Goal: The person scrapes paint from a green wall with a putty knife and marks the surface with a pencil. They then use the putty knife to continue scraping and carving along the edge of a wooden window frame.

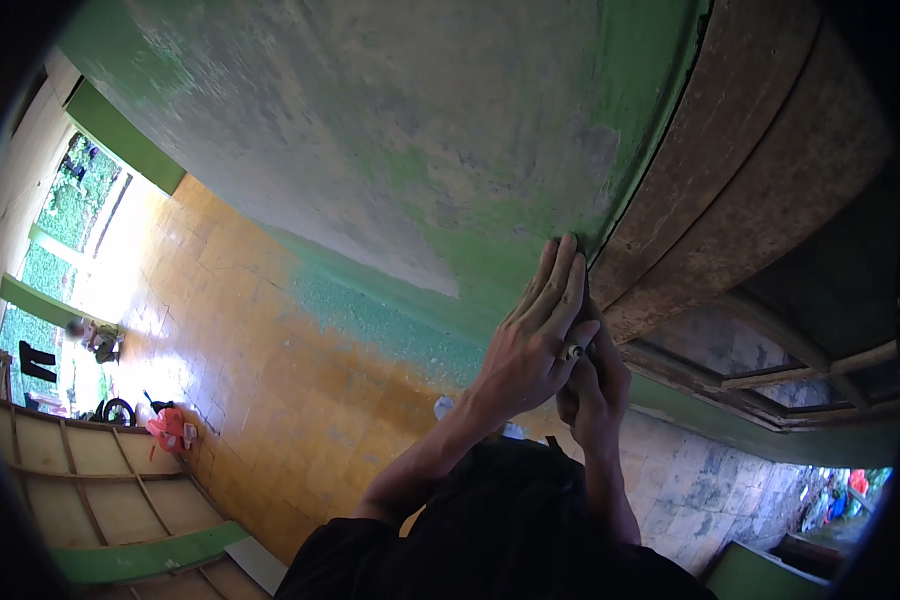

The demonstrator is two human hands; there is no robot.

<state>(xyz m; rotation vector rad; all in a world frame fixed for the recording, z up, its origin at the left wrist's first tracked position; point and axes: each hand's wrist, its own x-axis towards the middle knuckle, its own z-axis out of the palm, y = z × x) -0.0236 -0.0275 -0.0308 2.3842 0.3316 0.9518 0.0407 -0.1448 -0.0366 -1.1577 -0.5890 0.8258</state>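
Note:
My left hand [537, 345] lies against the green wall [400, 160], its fingers stretched out together toward the wall's edge by the wooden frame [705, 160]. A ring shows on one of its fingers. Close beside it and partly behind it is my right hand [600, 388], with its visible fingers bent in. Whatever may be under or between the two hands is hidden. Large grey and whitish patches break up the wall's green paint around the fingertips.
Turquoise powder [390, 320] covers the yellow tiled floor [270, 400] along the wall's foot. A window with wooden bars [800, 375] is at right. Far left, a person [100, 340] is near the bright opening, with a pink bag [170, 428] and a wooden-framed panel [90, 460] nearby.

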